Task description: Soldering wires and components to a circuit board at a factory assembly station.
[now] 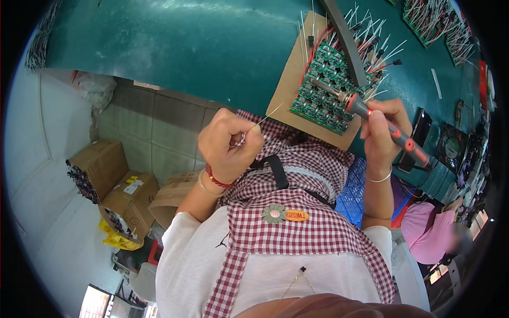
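My right hand (383, 135) is closed round the grey and red handle of a soldering iron (358, 106). Its metal tip points left, over a panel of green circuit boards (318, 108); I cannot tell whether it touches them. Red, white and black wires (374, 50) stick out from the panel's far and right sides. Under the panel lies a brown backing board (289, 71) at the table's near edge. Left of it, my left hand (225, 143) pinches a thin strand of solder wire (272, 112), whose free end points up and right towards the backing board.
A dark flat bar (344, 40) reaches over the panel from the far side. On the green table (185, 47), more wired boards (437, 24), a phone (416, 139) and a black fan-like device (453, 148) lie right. Cardboard boxes (130, 199) stand left; a person in pink (427, 230) sits right.
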Tool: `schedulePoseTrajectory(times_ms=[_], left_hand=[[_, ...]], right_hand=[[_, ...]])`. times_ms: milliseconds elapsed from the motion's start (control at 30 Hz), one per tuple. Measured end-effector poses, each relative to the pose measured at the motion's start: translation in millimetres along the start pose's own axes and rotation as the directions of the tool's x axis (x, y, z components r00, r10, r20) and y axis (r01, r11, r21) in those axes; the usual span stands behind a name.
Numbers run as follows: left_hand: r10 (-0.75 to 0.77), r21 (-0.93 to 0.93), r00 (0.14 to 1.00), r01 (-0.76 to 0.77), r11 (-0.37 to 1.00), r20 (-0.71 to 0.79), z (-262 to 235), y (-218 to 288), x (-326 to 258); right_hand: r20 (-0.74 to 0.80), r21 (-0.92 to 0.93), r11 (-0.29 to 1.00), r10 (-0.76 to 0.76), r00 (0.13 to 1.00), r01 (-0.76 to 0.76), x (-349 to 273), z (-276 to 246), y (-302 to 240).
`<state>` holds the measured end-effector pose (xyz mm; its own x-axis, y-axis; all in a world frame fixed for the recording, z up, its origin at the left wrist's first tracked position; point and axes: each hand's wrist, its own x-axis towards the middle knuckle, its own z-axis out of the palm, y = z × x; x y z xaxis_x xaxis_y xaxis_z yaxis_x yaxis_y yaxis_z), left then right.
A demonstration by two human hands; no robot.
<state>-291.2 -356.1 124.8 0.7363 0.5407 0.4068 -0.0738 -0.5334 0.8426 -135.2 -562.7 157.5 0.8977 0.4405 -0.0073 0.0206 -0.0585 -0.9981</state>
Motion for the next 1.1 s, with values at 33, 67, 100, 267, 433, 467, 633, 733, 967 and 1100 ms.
schedulePoseTrajectory(times_ms=[33, 67, 100, 267, 433, 467, 633, 733, 967, 1100], left_hand=[[-0.003, -0.003, 1.000, 0.003, 1.000, 0.000, 0.9, -0.1, 1.1], [-0.007, -0.002, 1.000, 0.007, 1.000, 0.000, 1.3, -0.4, 1.1], [-0.007, -0.001, 1.000, 0.007, 1.000, 0.001, 1.1, -1.3, 0.5], [0.004, 0.006, 1.000, -0.004, 1.000, 0.000, 1.9, -3.7, 0.2], [0.001, -0.016, 1.000, -0.001, 1.000, 0.007, 2.2, -2.3, 1.0], [-0.005, -0.027, 1.000, 0.006, 1.000, 0.006, 2.2, -2.8, 0.8], [0.000, -0.013, 1.000, 0.001, 1.000, 0.021, 3.7, -5.6, 1.0], [-0.004, -0.015, 1.000, 0.004, 1.000, 0.024, 5.2, -6.0, 1.5], [0.008, -0.030, 1.000, -0.008, 1.000, 0.006, 9.2, -7.0, 2.8], [-0.006, -0.028, 1.000, 0.006, 1.000, 0.006, 6.6, -3.2, 2.5]], right_hand=[[-0.002, -0.001, 1.000, 0.001, 1.000, -0.001, -4.2, 1.7, 1.1], [-0.032, -0.023, 1.000, -0.013, 0.999, 0.012, -8.1, 3.5, 3.1], [-0.062, -0.047, 0.999, -0.027, 0.998, 0.024, -11.6, 5.9, 3.3], [-0.078, -0.112, 0.991, -0.084, 0.993, 0.075, -26.2, 11.5, 7.7], [-0.110, -0.165, 0.983, -0.099, 0.989, 0.080, -33.4, 21.5, 3.8], [-0.106, -0.172, 0.982, -0.099, 0.989, 0.080, -35.1, 22.6, 3.5], [-0.123, -0.290, 0.951, -0.149, 0.981, 0.108, -40.8, 25.0, 9.9], [-0.109, -0.277, 0.949, -0.189, 0.976, 0.153, -42.6, 30.2, 7.9], [-0.022, -0.380, 0.872, -0.343, 0.939, 0.309, -46.8, 37.7, 9.5], [-0.077, -0.292, 0.859, -0.459, 0.885, 0.420, -50.9, 29.7, 11.0]])
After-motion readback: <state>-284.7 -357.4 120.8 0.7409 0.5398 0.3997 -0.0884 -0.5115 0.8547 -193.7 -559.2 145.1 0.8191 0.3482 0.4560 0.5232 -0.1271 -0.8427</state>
